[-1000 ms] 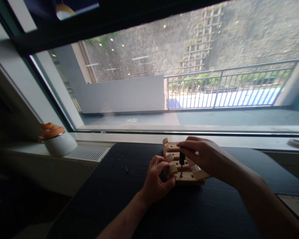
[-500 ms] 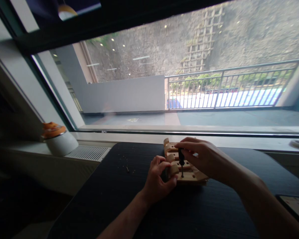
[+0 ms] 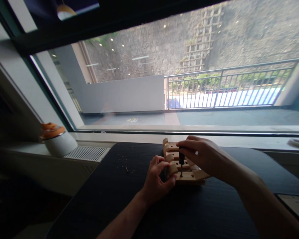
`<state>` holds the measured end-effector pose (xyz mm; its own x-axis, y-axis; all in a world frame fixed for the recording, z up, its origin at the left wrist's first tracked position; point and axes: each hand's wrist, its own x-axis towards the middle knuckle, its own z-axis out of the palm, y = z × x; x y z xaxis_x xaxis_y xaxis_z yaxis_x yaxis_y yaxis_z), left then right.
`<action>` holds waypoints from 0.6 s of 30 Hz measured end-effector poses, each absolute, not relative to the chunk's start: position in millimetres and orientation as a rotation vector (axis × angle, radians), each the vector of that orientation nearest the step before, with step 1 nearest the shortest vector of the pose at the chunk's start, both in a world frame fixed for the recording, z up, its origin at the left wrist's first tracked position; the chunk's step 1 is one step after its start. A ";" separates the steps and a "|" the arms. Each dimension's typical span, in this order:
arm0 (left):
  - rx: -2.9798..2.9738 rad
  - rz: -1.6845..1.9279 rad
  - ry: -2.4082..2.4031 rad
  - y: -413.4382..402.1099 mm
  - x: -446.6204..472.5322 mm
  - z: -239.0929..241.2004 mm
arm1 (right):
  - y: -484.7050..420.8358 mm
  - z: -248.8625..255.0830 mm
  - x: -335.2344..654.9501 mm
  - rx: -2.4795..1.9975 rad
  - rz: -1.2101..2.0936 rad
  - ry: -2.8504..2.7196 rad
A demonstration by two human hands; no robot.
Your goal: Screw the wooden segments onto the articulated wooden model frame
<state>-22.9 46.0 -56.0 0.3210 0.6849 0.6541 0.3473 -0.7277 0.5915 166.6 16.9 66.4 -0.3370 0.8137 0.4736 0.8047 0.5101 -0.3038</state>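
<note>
Entry: block point(image 3: 188, 175) under driver point(image 3: 181, 162), far middle of table point(image 3: 109, 199).
We record: right hand point(image 3: 204, 156), fingers closed round the driver's dark handle, shaft upright, tip on the block's near end. Left hand point(image 3: 156, 179), fingers curled narrow, pinching the block's left side. The block lies flat on the table between both hands. Also listed: small loose bits point(image 3: 126, 169) on the table, left of the hands; white pot point(image 3: 58, 143) with orange lid on the sill point(image 3: 27, 148), well apart.
</note>
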 end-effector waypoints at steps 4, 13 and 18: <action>2.253 1.364 0.924 46.1 -22.3 -54.9 | 17.1 65.1 165.8 -1.295 0.011 -2.165; 2.255 1.372 0.908 46.0 -23.2 -56.0 | 12.4 70.7 165.7 -1.217 0.080 -2.171; 2.247 1.375 0.917 46.9 -22.5 -56.0 | 16.1 66.4 167.4 -1.247 0.071 -2.142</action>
<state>-22.5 46.9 -56.0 0.3195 0.6834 0.6564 0.3432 -0.7292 0.5921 167.4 16.1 66.4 -0.3363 0.7948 0.5052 0.7598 0.5459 -0.3531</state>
